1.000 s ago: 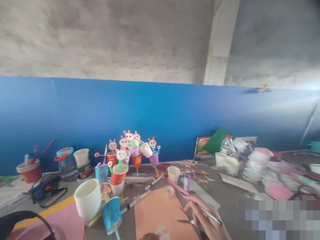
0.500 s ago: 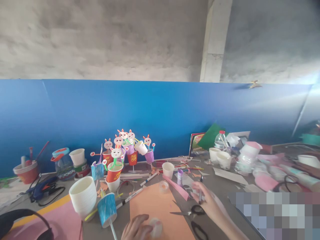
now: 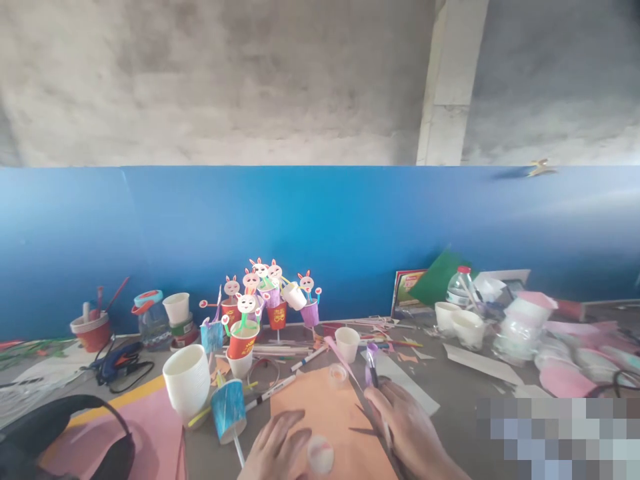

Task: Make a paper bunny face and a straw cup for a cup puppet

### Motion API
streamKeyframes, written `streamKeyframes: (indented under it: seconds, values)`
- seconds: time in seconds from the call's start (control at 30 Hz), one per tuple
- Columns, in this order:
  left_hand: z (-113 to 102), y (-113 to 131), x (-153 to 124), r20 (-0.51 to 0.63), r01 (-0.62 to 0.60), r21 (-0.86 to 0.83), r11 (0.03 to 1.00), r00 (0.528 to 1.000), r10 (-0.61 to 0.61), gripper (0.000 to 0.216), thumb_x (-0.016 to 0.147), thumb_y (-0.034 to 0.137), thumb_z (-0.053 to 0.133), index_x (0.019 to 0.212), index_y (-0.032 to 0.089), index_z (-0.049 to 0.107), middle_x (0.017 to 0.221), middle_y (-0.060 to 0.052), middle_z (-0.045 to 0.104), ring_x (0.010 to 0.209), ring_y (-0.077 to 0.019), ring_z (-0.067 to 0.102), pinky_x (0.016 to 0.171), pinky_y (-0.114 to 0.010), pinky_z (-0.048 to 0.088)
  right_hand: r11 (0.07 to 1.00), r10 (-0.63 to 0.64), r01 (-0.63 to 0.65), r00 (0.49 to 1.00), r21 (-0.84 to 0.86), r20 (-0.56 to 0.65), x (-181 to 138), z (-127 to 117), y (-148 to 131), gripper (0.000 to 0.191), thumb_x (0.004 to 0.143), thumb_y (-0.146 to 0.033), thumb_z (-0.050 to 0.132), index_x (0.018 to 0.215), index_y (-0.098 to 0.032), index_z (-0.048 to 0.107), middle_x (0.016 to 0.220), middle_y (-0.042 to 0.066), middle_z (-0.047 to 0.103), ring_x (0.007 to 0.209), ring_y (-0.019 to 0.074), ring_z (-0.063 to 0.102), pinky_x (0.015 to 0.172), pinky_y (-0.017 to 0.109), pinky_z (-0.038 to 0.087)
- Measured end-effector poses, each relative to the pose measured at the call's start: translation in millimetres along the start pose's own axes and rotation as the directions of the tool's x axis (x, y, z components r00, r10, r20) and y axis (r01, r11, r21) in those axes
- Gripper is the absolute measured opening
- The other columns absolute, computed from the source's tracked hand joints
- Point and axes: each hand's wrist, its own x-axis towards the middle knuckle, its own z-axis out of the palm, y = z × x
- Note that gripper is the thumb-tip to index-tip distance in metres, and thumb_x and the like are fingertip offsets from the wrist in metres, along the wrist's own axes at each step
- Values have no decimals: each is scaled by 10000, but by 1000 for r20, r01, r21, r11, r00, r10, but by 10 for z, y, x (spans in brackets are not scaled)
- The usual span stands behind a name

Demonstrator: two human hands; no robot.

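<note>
My left hand lies flat on a sheet of orange paper, fingers stretched out. A small round white-and-pink disc sits on the paper against its thumb side. My right hand is closed around a thin pen at the paper's right edge. The pen's dark upper end rises in front of a purple glue stick just beyond the knuckles. A small roll of clear tape lies at the paper's far edge.
To the left are a stack of white cups, a blue cup on a straw, markers and black headphones. Bunny-faced cups stand at the blue wall. A water bottle, bowls and pink scraps crowd the right.
My left hand has come up onto the orange paper with the disc. My right hand has moved left with the pen, from beside the scissors to just before the glue stick.
</note>
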Motion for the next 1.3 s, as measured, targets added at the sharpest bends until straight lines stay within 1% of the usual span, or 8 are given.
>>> streamKeyframes:
  seconds: [0.13, 0.3, 0.63, 0.8, 0.9, 1.0, 1.2, 1.3]
  values:
    - [-174, 124, 351, 45, -46, 146, 988, 998, 40, 822, 770, 44, 568, 1516, 218, 270, 1559, -190, 385, 1399, -404, 382, 1063, -609, 417, 964, -220, 229, 973, 137, -76, 88, 70, -320, 243, 862, -28, 399, 844, -218, 550, 700, 13, 620, 634, 165, 567, 561, 249, 358]
    - [-294, 263, 569, 165, 41, 27, 999, 985, -45, 818, 663, -1, 552, 1424, 254, 392, 1585, -132, 353, 1453, -384, 270, 1126, -659, 282, 906, -304, 373, 902, 199, -307, 62, 244, -551, 236, 861, -20, 410, 793, -233, 489, 596, -17, 590, 532, 150, 508, 526, 251, 358]
    - [-224, 273, 312, 40, -3, -505, 863, 999, 26, 747, 631, -29, 561, 1296, 296, 460, 1438, -89, 475, 1376, -283, 407, 1107, -452, 391, 795, -266, 311, 950, 521, -161, 149, -75, -649, 340, 752, -11, 431, 937, -295, 451, 750, -25, 702, 650, 170, 671, 617, 240, 513]
    - [-309, 379, 347, 47, 44, -620, 784, 999, -18, 938, 660, -27, 611, 1480, 290, 283, 1496, -108, 450, 1398, -298, 401, 1138, -467, 362, 803, -286, 273, 956, 529, -60, 257, -123, -670, 360, 774, 13, 451, 967, -290, 460, 857, -5, 718, 779, 176, 686, 761, 282, 529]
    - [-342, 428, 434, 28, 67, -669, 741, 998, -64, 833, 736, -15, 602, 1468, 274, 331, 1409, -105, 558, 1297, -268, 523, 1096, -424, 417, 774, -336, 368, 929, 515, -157, 359, -158, -688, 329, 797, 4, 457, 952, -287, 469, 857, 5, 730, 868, 193, 699, 890, 342, 516]
    - [-314, 420, 523, -1, 77, -692, 717, 994, -108, 646, 817, 42, 593, 1407, 249, 430, 1203, -93, 681, 1097, -231, 645, 965, -364, 509, 776, -280, 342, 940, 531, -196, 388, -146, -677, 304, 817, -5, 464, 939, -283, 471, 834, 4, 722, 860, 190, 698, 820, 310, 540]
    - [-179, 296, 637, -159, 64, -547, 835, 971, -178, 194, 904, 105, 524, 1013, 209, 646, 866, -55, 716, 837, -194, 668, 784, -314, 529, 843, -103, 197, 973, 501, -209, 229, -20, -543, 232, 884, -47, 472, 974, -256, 515, 910, 61, 723, 794, 179, 700, 708, 257, 553]
    - [-177, 208, 679, -176, 62, -402, 914, 974, -144, 183, 923, 133, 477, 865, 207, 635, 857, -60, 694, 842, -196, 645, 765, -309, 520, 869, 25, 113, 962, 481, -271, 135, 90, -487, 202, 907, -89, 488, 1013, -254, 535, 911, 76, 734, 815, 195, 727, 719, 257, 568]
